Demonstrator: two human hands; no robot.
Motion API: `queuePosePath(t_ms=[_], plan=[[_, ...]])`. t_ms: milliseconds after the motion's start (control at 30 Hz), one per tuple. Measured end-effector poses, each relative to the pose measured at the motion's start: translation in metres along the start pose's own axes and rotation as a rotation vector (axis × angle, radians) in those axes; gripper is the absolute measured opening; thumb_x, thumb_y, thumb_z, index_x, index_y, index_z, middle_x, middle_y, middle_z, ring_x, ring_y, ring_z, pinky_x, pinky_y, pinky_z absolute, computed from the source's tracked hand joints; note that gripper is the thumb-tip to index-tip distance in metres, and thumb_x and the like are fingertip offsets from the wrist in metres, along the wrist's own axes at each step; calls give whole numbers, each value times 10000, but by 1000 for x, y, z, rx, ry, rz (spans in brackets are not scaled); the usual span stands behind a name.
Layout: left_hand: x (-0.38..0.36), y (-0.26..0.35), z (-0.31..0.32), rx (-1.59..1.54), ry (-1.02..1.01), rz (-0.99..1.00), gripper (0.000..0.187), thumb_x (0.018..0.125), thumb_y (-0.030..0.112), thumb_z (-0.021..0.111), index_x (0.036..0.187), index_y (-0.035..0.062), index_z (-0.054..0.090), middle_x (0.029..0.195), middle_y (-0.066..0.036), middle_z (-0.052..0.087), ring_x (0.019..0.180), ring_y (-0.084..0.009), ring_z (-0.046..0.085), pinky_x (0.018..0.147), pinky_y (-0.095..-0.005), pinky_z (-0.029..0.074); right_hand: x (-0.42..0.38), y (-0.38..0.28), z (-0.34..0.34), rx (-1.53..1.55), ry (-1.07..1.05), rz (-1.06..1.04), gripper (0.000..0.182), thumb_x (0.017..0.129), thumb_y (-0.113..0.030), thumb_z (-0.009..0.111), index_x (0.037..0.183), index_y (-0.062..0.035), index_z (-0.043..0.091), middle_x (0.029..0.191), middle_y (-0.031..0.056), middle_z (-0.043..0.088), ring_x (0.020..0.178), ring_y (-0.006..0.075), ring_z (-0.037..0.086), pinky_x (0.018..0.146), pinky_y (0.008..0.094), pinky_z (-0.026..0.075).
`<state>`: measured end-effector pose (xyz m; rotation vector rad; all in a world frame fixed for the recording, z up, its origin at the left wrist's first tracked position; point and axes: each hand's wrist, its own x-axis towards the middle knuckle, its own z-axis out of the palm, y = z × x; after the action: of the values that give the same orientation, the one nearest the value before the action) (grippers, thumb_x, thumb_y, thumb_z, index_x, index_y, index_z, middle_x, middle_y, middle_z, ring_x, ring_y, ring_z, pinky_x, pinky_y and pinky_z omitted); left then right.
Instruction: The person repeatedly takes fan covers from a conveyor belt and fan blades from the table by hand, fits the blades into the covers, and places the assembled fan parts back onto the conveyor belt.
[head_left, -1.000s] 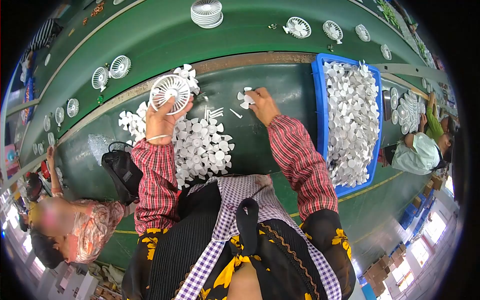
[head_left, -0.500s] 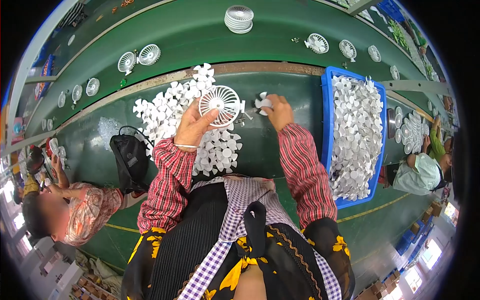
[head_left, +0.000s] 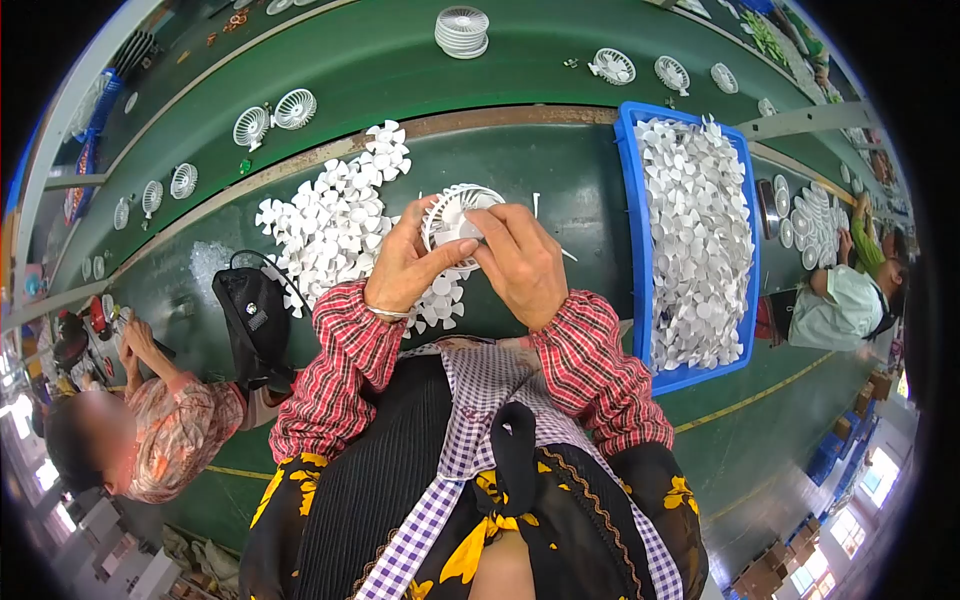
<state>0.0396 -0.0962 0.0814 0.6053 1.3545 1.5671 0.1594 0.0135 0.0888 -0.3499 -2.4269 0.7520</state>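
In the head view, my left hand [head_left: 408, 262] grips a round white fan cage [head_left: 462, 212] by its left and lower edge, fingers wrapped round the rim. My right hand [head_left: 522, 258] is closed on a white fan blade [head_left: 461, 232], its fingertips over the inside of the cage. The fingers partly hide the blade, and I cannot tell how it sits against the cage. A heap of white fan blades [head_left: 335, 222] lies on the green table [head_left: 560, 170] left of and below the hands.
A blue crate [head_left: 639, 240] full of blades stands at the right. A black bag [head_left: 250, 312] lies at the left. Beyond the table edge, a green belt [head_left: 370, 80] carries cages and a cage stack [head_left: 462, 33]. People sit at both sides.
My right hand has moved left with the blade, from the table to the cage. The cage in my left hand has tilted. The whole view has shifted slightly.
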Motion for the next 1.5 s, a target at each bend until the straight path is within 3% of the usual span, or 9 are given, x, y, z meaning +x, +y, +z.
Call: queuePosePath(t_ms=[267,567,633,667,967,1133,1233,1367,1500], plan=[[-5,-7,13,103,82,50,426,817,96,643,1154,-46,423,966,-101,587,820,-127,585,685,-247,510,-13,-4,0,-35,29,19,312,696,-33,630,998,-36,553,891,98,508,815,265,558,658,352,490],[-15,-4,18,375,176,159,369,781,123,673,1078,-24,511,830,-99,626,725,-131,609,631,-239,491,-16,-11,-20,87,145,244,548,615,-72,745,1101,-34,495,1026,132,508,913,314,555,775,359,464],[-17,-7,18,331,132,162,367,783,122,671,1078,-26,511,845,-101,621,726,-134,608,629,-241,488,-15,1,-20,455,-46,322,545,634,-86,736,1113,-12,486,1053,155,533,945,314,560,798,353,459],[-19,-7,17,288,95,172,365,784,121,669,1078,-28,512,859,-104,616,728,-136,608,627,-242,485,-16,4,-20,419,-133,310,513,653,-105,745,1104,-16,518,1025,134,585,942,227,587,799,308,459],[-18,1,18,438,111,187,325,753,109,666,1025,-20,545,844,-130,595,763,-202,605,666,-287,467,-16,11,-12,626,-190,468,404,687,-56,726,1039,8,539,933,55,593,858,89,554,733,232,462],[-9,-4,16,480,164,130,286,746,75,660,992,-27,556,829,-139,615,741,-198,616,656,-279,472,-17,24,8,663,-147,515,375,635,-136,737,936,5,564,852,123,604,761,214,600,673,305,466],[14,-29,1,377,171,49,308,739,68,670,1011,-21,557,825,-117,631,760,-140,597,673,-265,475,-11,48,28,555,-225,572,412,649,-187,746,960,4,556,841,132,599,778,206,600,700,303,469],[95,-43,-39,294,141,99,400,724,138,710,1048,-26,543,934,-114,621,861,-171,584,764,-281,461,16,90,64,952,-61,705,512,741,-176,710,1152,3,461,973,76,581,873,143,563,781,266,460],[227,-17,-79,-72,218,-9,411,766,88,673,1107,-21,473,995,-159,578,789,-295,625,534,-415,593,41,127,66,839,241,830,475,797,-150,669,1176,24,443,975,64,575,828,111,544,740,247,458]])
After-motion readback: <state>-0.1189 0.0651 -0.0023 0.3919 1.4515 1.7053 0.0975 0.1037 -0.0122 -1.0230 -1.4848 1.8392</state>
